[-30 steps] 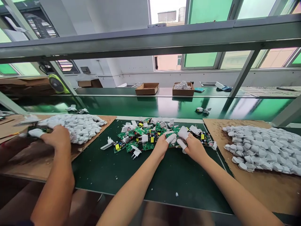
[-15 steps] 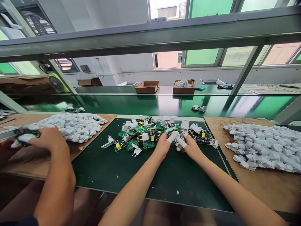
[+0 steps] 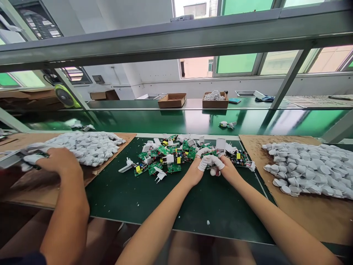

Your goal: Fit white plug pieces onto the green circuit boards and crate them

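My left hand (image 3: 196,168) and my right hand (image 3: 226,168) meet at the near edge of a pile of green circuit boards and white plug parts (image 3: 171,154) on the dark green mat (image 3: 154,198). Both hands wear white finger cots. Their fingers are pinched together around a small green circuit board (image 3: 209,154), with a white piece just under them. Which fingers bear the board is partly hidden by the cots.
Heaps of white plastic shells lie on cardboard at the left (image 3: 91,147) and right (image 3: 309,167). A co-worker's hand (image 3: 56,162) works at the left heap. Behind runs a shiny green conveyor (image 3: 193,121) carrying a small part (image 3: 226,124); cardboard boxes (image 3: 172,100) stand beyond.
My hands have drawn closer together and shifted slightly left over the board. The small part on the conveyor has drifted left. The co-worker's hand has moved a little left.
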Demonstrator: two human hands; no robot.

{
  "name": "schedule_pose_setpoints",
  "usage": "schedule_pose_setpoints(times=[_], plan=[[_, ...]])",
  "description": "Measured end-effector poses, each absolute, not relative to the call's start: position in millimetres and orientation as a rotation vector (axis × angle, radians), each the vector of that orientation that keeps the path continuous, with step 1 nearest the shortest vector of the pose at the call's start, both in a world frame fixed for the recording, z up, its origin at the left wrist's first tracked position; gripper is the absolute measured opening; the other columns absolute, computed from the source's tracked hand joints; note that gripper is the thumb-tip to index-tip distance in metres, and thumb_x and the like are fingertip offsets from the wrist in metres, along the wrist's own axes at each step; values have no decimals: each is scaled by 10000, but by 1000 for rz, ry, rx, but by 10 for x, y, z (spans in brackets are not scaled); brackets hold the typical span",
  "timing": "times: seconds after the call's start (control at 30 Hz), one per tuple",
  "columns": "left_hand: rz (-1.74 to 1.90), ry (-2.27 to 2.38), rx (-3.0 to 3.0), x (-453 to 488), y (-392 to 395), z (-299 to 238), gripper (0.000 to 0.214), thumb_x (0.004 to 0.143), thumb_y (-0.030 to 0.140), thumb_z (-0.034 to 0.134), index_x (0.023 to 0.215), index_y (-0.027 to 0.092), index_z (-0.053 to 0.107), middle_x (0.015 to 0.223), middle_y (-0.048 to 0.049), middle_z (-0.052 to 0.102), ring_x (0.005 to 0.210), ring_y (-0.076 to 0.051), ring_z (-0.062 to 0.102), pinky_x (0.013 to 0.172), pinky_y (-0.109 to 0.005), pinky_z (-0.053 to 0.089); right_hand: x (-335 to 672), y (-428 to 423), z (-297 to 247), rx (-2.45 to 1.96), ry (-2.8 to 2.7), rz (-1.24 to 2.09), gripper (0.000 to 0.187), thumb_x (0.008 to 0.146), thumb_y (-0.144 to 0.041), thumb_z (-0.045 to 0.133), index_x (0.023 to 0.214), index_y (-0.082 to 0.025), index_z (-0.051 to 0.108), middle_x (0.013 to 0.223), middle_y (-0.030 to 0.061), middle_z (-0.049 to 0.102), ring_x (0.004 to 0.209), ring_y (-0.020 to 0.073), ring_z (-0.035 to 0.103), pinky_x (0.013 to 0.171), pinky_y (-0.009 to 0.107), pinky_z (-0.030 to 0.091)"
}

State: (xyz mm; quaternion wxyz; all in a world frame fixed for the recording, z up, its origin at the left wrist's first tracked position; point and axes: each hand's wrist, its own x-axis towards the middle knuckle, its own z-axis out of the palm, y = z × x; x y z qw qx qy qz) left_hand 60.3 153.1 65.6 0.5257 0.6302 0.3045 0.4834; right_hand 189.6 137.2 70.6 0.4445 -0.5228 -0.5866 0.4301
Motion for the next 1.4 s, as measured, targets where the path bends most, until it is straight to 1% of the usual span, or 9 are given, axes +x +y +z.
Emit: schedule_pose_setpoints(times=[0.2,0.33,0.57,0.73,0.87,0.97,1.07,1.3,1.4], plan=[[992,752,1675,610,1532,664,769,624,732,290,1078,133,454,1161,-138,433,1126,-249,352,1004,-378,213,1965,1403,678,-1231,-1648,964,492,623,-643,456,485,-178,374,370,-13,413,358,94,395,395,225,307],[963,735,1685,626,1508,680,746,648,714,288,1100,137,424,1138,-128,454,1117,-235,366,990,-360,247,1955,1389,692,-1261,-1638,893,531,599,-682,437,434,-185,350,350,-10,383,351,88,358,391,232,284],[984,802,1764,624,1512,663,584,711,563,435,1089,119,414,1058,-121,514,1034,-219,443,916,-350,335,1887,1332,720,-1176,-1494,1115,579,586,-746,371,519,-171,395,421,-13,402,365,81,357,371,218,292],[1012,834,1907,597,1483,695,506,704,498,494,1027,109,481,1019,-129,538,934,-222,506,874,-344,365,1906,1348,739,-1135,-1465,1251,533,612,-682,440,523,-158,391,424,-30,355,359,54,293,333,183,205],[999,829,1895,582,1472,723,501,688,484,528,1039,127,499,1041,-122,540,945,-224,507,891,-339,354,1920,1343,745,-1123,-1431,1281,530,613,-678,445,539,-157,389,431,-34,344,366,52,289,333,177,193],[1025,726,1670,608,1503,678,556,683,548,493,1075,154,485,1097,-96,523,1036,-218,458,933,-331,324,1920,1338,749,-1117,-1452,1271,536,631,-696,398,590,-162,397,434,-38,358,355,55,294,328,180,208],[1038,624,1322,655,1548,596,606,675,629,419,1059,169,505,1111,-74,521,1065,-217,441,943,-337,317,1908,1336,753,-1156,-1533,1252,503,622,-665,454,627,-167,385,452,-42,381,356,53,302,332,179,238],[1097,738,1177,681,1559,598,577,591,593,556,953,143,543,940,-62,576,911,-189,507,844,-307,383,1902,1290,769,-1085,-1775,1203,401,714,-556,440,639,-173,347,535,-23,425,407,63,351,411,208,312],[1100,759,1223,666,1548,660,545,552,557,611,883,130,540,852,-57,577,782,-166,527,736,-290,421,1931,1293,765,-1114,-1847,1200,409,682,-567,477,657,-172,375,562,-8,441,455,91,390,450,234,353]])
